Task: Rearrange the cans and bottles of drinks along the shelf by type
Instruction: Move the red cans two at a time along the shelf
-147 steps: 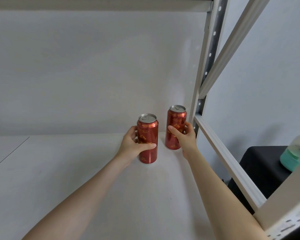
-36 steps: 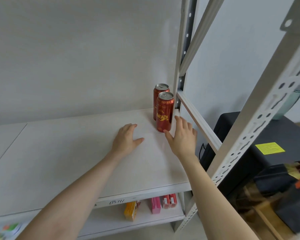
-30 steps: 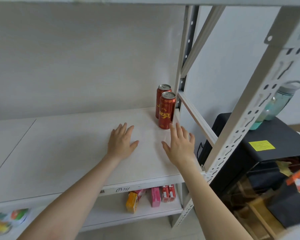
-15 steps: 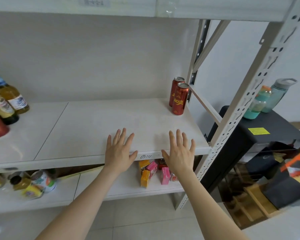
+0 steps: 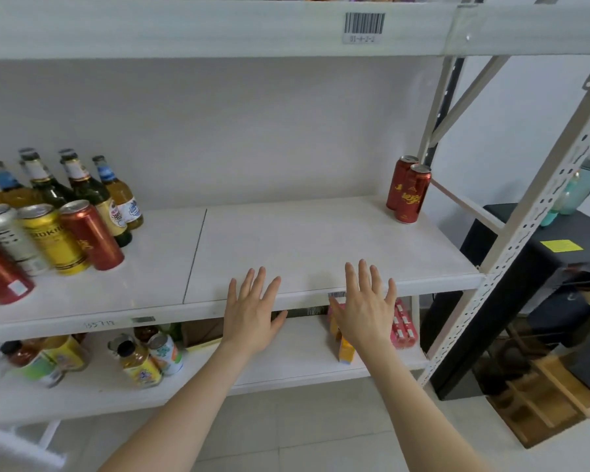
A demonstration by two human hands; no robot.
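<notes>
Red cans (image 5: 411, 195), two of them touching, stand upright at the far right corner of the shelf (image 5: 304, 240), beyond and right of the fingers (image 5: 361, 277) of the right hand (image 5: 363, 318). Mixed cans (image 5: 52, 233) and bottles (image 5: 82, 185) crowd well left of the left hand (image 5: 252, 315). Both hands are at the shelf's front edge, fingers straight and spread, holding nothing.

Single wide-angle view from the person's head, facing forward and down at a white shelf (image 5: 321, 240) from close. Both forearms (image 5: 184, 413) enter from the bottom edge; the left hand (image 5: 251, 311) and right hand (image 5: 363, 310), fingers spread, lie mid-frame, its board stretching beyond the fingertips and out to either side.
</notes>
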